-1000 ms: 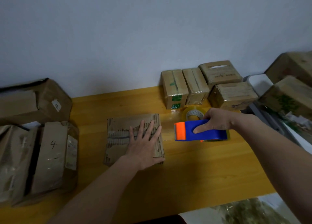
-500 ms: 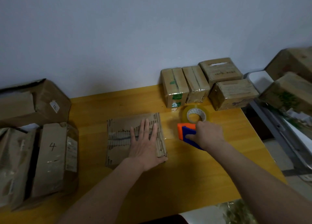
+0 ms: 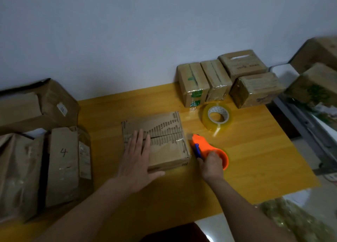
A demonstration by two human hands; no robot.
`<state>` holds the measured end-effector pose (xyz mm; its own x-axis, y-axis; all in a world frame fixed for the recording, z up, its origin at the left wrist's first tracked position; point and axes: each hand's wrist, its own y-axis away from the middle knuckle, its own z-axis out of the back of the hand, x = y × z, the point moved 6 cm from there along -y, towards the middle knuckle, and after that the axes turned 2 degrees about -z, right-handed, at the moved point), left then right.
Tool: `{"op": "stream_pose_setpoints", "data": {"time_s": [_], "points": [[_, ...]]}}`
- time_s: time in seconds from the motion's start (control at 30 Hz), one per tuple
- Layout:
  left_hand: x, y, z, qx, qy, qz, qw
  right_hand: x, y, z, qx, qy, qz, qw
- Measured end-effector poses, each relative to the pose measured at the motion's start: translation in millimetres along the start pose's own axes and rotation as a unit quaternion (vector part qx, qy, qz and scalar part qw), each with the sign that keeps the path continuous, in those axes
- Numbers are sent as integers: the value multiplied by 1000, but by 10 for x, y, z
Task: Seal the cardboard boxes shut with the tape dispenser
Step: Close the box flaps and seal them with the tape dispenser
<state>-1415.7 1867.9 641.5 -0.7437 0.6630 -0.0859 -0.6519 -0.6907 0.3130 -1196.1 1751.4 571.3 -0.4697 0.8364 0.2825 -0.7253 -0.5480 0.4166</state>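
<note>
Right now I am pressing my left hand (image 3: 135,158) flat, fingers straight and together, on the left part of the top of the flat, worn brown cardboard box (image 3: 165,141) that is lying near the middle of the yellow wooden bench (image 3: 255,161). My thumb is reaching down over the box's near edge. The box's top flaps are meeting along a seam that is running left to right, and a glint of clear tape is showing at the right end of that seam.

My right hand (image 3: 211,166) is curling around the rear of the orange and blue plastic tape dispenser (image 3: 206,148), gripping it just beside the box's right side. The dispenser's nose is pointing toward the top right edge of the box; I cannot tell whether it is touching the cardboard.

A loose roll of clear yellowish packing tape (image 3: 217,116) is sitting on the bench beyond the dispenser, apart from it. Behind the roll, four small taped brown cartons (image 3: 231,79) are standing in a cluster against the pale wall (image 3: 145,31). On the left of the bench, several crumpled brown paper parcels (image 3: 36,150) are lying together, one marked with a handwritten 4.
</note>
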Motion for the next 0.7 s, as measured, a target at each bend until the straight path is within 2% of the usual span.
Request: {"op": "stream_pose_setpoints", "data": {"time_s": [0.07, 0.13, 0.17, 0.2, 0.23, 0.3, 0.37, 0.47, 0.53, 0.63, 0.7], "points": [[99, 83, 18, -2, 17, 8, 1000, 117, 125, 300, -139, -92, 8, 986], [150, 117, 41, -11, 50, 19, 999, 451, 397, 589, -275, -181, 111, 937], [164, 123, 51, -20, 71, 24, 997, 672, 516, 635, -291, -190, 173, 921], [174, 129, 56, -28, 93, 27, 995, 900, 591, 606, -263, -176, 221, 922], [182, 137, 56, -37, 115, 28, 992, 1087, 611, 521, -203, -155, 234, 938], [211, 144, 49, -55, 181, 35, 981, 1208, 517, 338, -100, -130, 158, 974], [259, 145, 49, -73, 285, 57, 954, 1218, 423, 344, -73, -122, 110, 984], [387, 132, 26, -98, 450, 112, 880, 1228, 282, 353, -24, -150, 110, 982], [472, 113, -46, -89, 520, 149, 837, 1195, 227, 301, 28, -203, 99, 974], [507, 73, -147, -54, 582, 152, 797, 1158, 221, 238, 113, -274, 81, 952], [522, 47, -153, -29, 606, 129, 784, 1121, 216, 215, 162, -299, 46, 939]]}}
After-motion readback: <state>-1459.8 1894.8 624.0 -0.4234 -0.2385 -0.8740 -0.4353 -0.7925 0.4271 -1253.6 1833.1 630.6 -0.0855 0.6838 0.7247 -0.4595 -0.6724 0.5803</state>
